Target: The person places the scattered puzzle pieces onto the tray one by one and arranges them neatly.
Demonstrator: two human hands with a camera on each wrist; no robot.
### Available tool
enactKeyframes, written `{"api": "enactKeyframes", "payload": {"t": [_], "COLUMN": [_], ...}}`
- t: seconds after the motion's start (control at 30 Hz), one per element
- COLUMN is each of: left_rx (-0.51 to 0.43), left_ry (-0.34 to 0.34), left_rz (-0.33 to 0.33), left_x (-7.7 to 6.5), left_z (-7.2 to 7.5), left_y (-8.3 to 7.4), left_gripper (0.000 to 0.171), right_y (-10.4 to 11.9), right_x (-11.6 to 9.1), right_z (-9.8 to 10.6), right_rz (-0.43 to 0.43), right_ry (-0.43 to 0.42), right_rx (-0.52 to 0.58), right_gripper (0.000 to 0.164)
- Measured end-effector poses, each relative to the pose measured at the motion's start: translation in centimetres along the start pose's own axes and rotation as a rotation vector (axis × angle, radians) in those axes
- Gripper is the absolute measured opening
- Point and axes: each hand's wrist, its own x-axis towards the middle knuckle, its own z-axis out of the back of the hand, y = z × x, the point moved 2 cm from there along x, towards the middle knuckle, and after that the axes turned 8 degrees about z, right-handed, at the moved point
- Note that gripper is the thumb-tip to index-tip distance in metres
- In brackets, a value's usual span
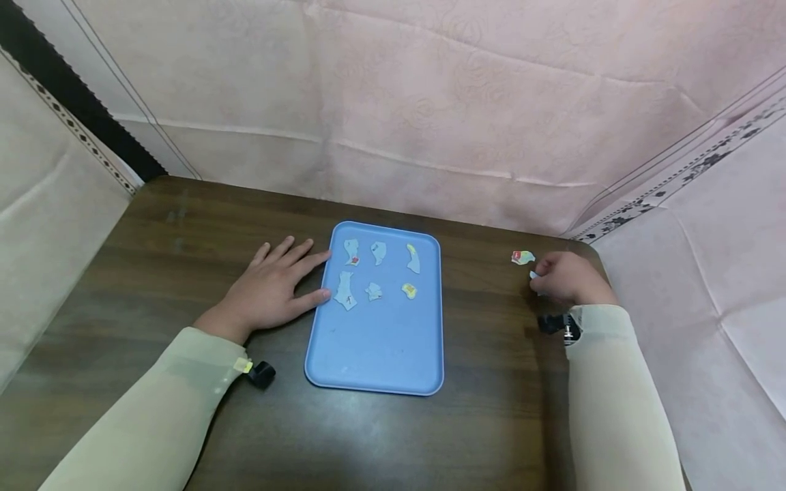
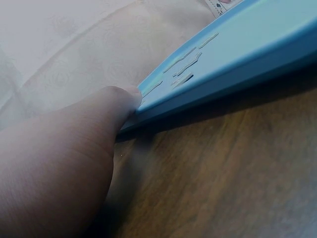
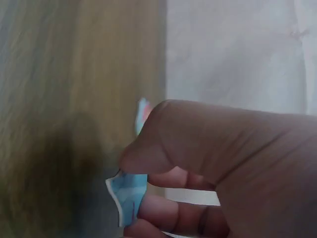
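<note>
My right hand [image 1: 568, 278] pinches a light-blue flat puzzle piece [image 3: 128, 196] between thumb and fingers at the table's right side. Just beyond it lies another piece [image 1: 522, 257] with red and yellow print. My left hand [image 1: 270, 286] lies with fingers spread on the table, its thumb and index fingertips at the left rim of a blue tray [image 1: 374, 354]. In the tray's upper half, irregular light-blue pieces form two rows of three, among them a long one [image 1: 345, 291], one with a yellow curve [image 1: 413, 259] and a small yellow one [image 1: 409, 291].
The dark wooden table [image 1: 491, 395] carries the tray near its middle. Pale patterned cloth [image 1: 417, 102] hangs behind it and on both sides, close to the right hand. A black strip [image 1: 80, 88] shows at the back left corner.
</note>
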Motion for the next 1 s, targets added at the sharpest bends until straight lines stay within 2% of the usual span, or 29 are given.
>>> {"api": "enactKeyframes", "payload": {"t": [0.1,0.23,0.53,0.8,1.0], "left_rx": [-0.001,-0.002,-0.002,-0.001,-0.002], "left_ry": [0.000,0.003,0.002,0.000,0.003], "left_rz": [0.002,0.002,0.001,0.001,0.003], "left_x": [0.0,0.0,0.0,0.0,0.0], "left_z": [0.0,0.0,0.0,-0.1,0.0], "left_y": [0.1,0.0,0.0,0.0,0.0], "left_gripper": [0.084,0.084,0.085,0.085,0.084], "right_y": [1.2,3.5,10.2,16.0,20.1], "right_x": [-0.1,-0.6,-2.8,-4.4,-5.0], "right_z": [0.5,1.3,2.0,1.6,0.2], "right_rz": [0.039,0.079,0.157,0.283,0.324], "right_ry": [-0.070,-0.112,-0.225,-0.278,-0.280], "right_rx": [-0.036,-0.025,0.022,0.039,0.013], "right_gripper": [0.024,0.029,0.029,0.020,0.021]}}
